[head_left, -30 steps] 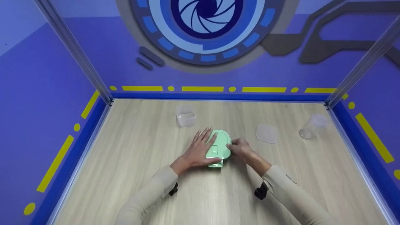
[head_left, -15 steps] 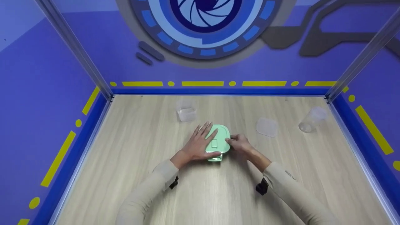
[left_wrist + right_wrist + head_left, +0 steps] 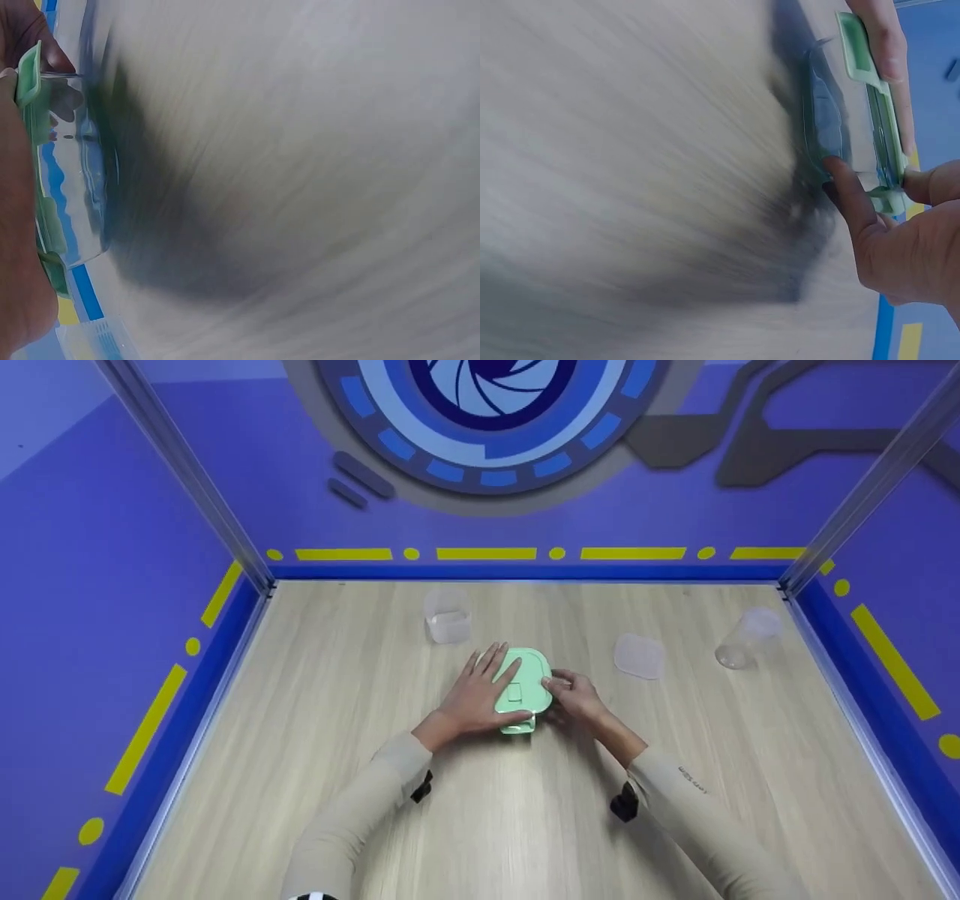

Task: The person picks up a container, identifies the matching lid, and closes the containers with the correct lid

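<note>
A clear food container (image 3: 75, 172) with a mint-green clip-on lid (image 3: 534, 679) stands in the middle of the table. My left hand (image 3: 476, 697) lies across the lid's left part with fingers straight and spread, its thumb along the near edge. A green side clip (image 3: 857, 46) sticks outward at that near edge. At the container's right side, my right hand (image 3: 579, 697) grips it: the thumb is on the lid's edge and the fingers curl below, around another green clip (image 3: 887, 199). A fingertip reaches the clear wall in the right wrist view.
A translucent tub (image 3: 448, 624) stands behind and left of the container. To the right lies a flat translucent square lid (image 3: 640, 655), and beyond it is a clear cylindrical jar (image 3: 750, 639). Blue panels (image 3: 360, 529) wall in the table's back and sides.
The head view has tilted, so everything sits higher in the picture. My right hand's fingers have shifted and loosened slightly at the container's side. My left hand stays on the lid.
</note>
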`<action>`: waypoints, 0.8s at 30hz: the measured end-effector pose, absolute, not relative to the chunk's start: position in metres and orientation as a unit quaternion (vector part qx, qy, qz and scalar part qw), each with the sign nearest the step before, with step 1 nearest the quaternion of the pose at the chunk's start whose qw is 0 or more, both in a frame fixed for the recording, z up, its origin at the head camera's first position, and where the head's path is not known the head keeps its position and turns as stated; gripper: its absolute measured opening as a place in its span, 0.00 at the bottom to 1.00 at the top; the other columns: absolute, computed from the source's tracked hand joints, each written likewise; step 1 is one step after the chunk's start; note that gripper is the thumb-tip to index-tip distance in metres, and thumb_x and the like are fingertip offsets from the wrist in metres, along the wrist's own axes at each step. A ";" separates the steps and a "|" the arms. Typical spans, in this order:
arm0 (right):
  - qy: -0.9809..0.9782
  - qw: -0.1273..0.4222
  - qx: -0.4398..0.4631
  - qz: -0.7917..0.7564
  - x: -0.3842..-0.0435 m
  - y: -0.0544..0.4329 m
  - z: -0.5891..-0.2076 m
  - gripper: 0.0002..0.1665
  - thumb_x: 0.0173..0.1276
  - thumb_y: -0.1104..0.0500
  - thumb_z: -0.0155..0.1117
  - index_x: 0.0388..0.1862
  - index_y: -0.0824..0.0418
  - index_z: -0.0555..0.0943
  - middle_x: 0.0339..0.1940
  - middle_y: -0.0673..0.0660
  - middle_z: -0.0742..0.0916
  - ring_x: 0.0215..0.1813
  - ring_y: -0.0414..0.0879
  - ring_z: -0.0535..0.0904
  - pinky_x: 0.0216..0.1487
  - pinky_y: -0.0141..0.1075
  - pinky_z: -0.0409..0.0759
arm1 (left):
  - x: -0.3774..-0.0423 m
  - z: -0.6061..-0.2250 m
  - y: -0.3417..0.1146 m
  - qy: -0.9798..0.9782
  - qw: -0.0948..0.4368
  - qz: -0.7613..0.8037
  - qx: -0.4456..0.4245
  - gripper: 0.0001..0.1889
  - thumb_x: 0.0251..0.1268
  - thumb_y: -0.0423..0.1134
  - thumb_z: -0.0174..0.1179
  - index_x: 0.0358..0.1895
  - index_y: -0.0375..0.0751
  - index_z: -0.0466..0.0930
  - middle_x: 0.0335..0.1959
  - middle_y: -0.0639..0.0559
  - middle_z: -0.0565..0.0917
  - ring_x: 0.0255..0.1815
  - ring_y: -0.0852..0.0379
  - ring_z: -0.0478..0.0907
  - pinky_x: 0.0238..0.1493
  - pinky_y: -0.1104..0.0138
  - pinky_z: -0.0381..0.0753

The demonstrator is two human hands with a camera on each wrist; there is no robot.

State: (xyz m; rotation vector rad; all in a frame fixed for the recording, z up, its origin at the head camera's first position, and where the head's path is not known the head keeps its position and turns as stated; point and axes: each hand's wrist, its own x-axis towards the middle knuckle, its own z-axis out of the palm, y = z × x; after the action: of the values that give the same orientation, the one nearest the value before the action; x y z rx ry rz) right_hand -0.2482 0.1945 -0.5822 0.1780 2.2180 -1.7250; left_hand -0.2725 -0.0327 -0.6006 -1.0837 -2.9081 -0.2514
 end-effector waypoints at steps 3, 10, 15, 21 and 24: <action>0.788 0.148 0.078 -0.592 -0.252 0.195 -0.581 0.30 0.81 0.55 0.55 0.74 0.69 0.66 0.58 0.69 0.85 0.47 0.40 0.83 0.58 0.43 0.82 | -0.274 -0.602 -0.029 -0.936 0.022 -0.078 -0.342 0.53 0.65 0.77 0.46 0.84 0.47 0.48 0.85 0.37 0.47 0.87 0.42 0.43 0.84 0.45 0.46; 0.816 0.121 0.074 -0.560 -0.263 0.196 -0.577 0.25 0.81 0.57 0.55 0.69 0.70 0.72 0.59 0.72 0.84 0.51 0.46 0.84 0.56 0.45 0.85 | -0.277 -0.599 -0.016 -0.947 0.011 -0.086 -0.308 0.53 0.65 0.77 0.48 0.84 0.46 0.48 0.85 0.37 0.45 0.87 0.42 0.41 0.84 0.43 0.46; 0.837 0.112 0.068 -0.532 -0.267 0.193 -0.571 0.25 0.82 0.59 0.52 0.71 0.70 0.71 0.61 0.73 0.83 0.50 0.49 0.84 0.46 0.39 0.87 | -0.278 -0.597 -0.010 -0.950 -0.003 -0.105 -0.293 0.53 0.65 0.76 0.49 0.84 0.45 0.48 0.85 0.36 0.44 0.87 0.40 0.40 0.83 0.42 0.44; 0.884 0.077 0.036 -0.460 -0.269 0.189 -0.565 0.25 0.80 0.61 0.53 0.69 0.73 0.73 0.56 0.74 0.86 0.47 0.50 0.86 0.40 0.32 0.84 | -0.279 -0.599 -0.010 -0.952 -0.019 -0.101 -0.288 0.46 0.73 0.70 0.42 0.84 0.45 0.45 0.85 0.35 0.40 0.87 0.40 0.36 0.84 0.42 0.40; 0.886 0.072 0.036 -0.457 -0.267 0.189 -0.565 0.24 0.80 0.61 0.54 0.68 0.74 0.74 0.53 0.74 0.87 0.40 0.46 0.84 0.35 0.29 0.81 | -0.275 -0.600 -0.009 -0.950 -0.022 -0.109 -0.293 0.44 0.76 0.68 0.40 0.84 0.43 0.46 0.85 0.33 0.40 0.87 0.38 0.36 0.83 0.41 0.41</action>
State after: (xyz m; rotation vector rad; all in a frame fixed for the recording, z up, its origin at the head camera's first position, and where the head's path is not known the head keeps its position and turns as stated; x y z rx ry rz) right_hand -0.2669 0.1888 -0.5651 0.1068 2.6618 -1.3723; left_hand -0.2748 -0.0092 -0.5998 -0.9322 -3.0254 -0.3466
